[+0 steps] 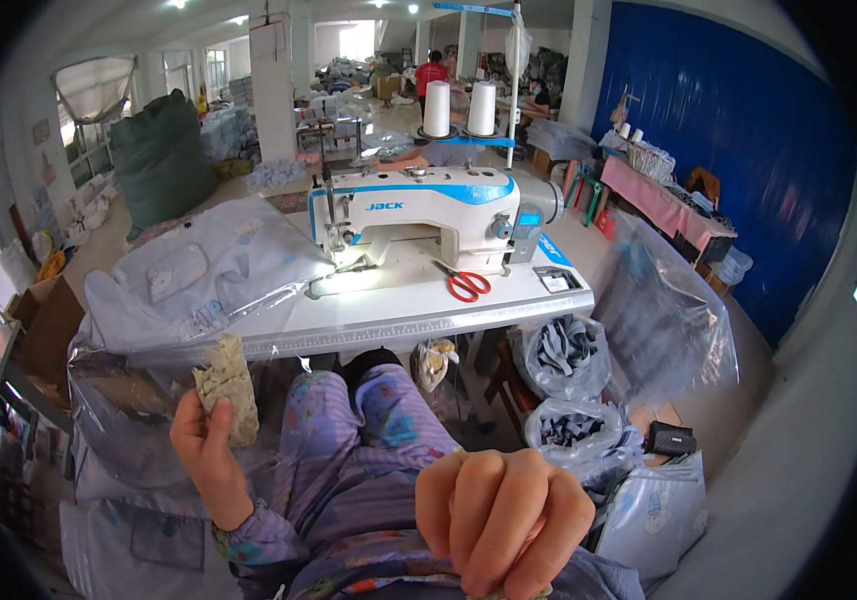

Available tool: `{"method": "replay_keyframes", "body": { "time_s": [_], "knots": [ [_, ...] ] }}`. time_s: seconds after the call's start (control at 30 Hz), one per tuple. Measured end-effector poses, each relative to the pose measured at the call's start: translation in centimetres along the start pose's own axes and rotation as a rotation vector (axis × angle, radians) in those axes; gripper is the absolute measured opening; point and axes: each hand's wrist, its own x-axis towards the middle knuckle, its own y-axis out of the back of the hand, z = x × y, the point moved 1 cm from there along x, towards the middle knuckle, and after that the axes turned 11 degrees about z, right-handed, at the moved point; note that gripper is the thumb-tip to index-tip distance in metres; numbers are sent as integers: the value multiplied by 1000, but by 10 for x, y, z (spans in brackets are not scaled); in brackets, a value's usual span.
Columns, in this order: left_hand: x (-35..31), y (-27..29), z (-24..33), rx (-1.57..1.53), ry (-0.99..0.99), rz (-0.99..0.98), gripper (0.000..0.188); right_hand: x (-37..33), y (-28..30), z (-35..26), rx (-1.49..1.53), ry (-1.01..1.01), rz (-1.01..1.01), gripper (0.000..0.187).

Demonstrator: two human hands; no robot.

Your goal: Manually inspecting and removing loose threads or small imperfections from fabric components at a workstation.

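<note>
My left hand (211,440) is closed round a pale yellow, flaky piece of flatbread (229,388), pinched between thumb and fingers and held upright before the table's front edge. Close to the camera, my right hand (504,515) is curled with its knuckles up. A small bit of a similar pale, crumbly piece (514,595) shows under its fingers at the lower edge; most of it is hidden. Beyond the hands stands a white and blue sewing machine (414,205) with its lamp lit. Red-handled scissors (467,286) lie on its table, apart from both hands.
Clear plastic sheeting and pale fabric (199,260) spread over the table's left side. Bags of dark fabric strips (564,350) hang at the right. Two white thread cones (437,108) stand behind the machine. A person in red (431,75) is far back.
</note>
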Motion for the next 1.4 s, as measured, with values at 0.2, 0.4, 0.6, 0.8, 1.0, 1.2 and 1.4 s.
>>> {"method": "replay_keyframes", "body": {
  "time_s": [0.2,0.4,0.6,0.8,1.0,1.2,1.4],
  "knots": [
    [3,-1,1,5,7,-15,22,3,-3,0,-10,31,1,14],
    [-1,3,0,18,14,14,23,-1,-5,2,27,45,19,11],
    [1,7,-4,16,0,-5,23,0,-6,2,12,46,33,8],
    [3,9,-5,49,0,-42,25,3,-16,-9,-78,56,-1,10],
    [1,5,-2,61,18,7,19,-8,-12,-6,-188,54,107,9],
    [6,8,-8,12,-10,-8,20,-15,15,-5,-323,-48,214,10],
    [3,14,-13,1,42,15,23,-8,-3,-6,-250,-33,89,13]
  ]
}}
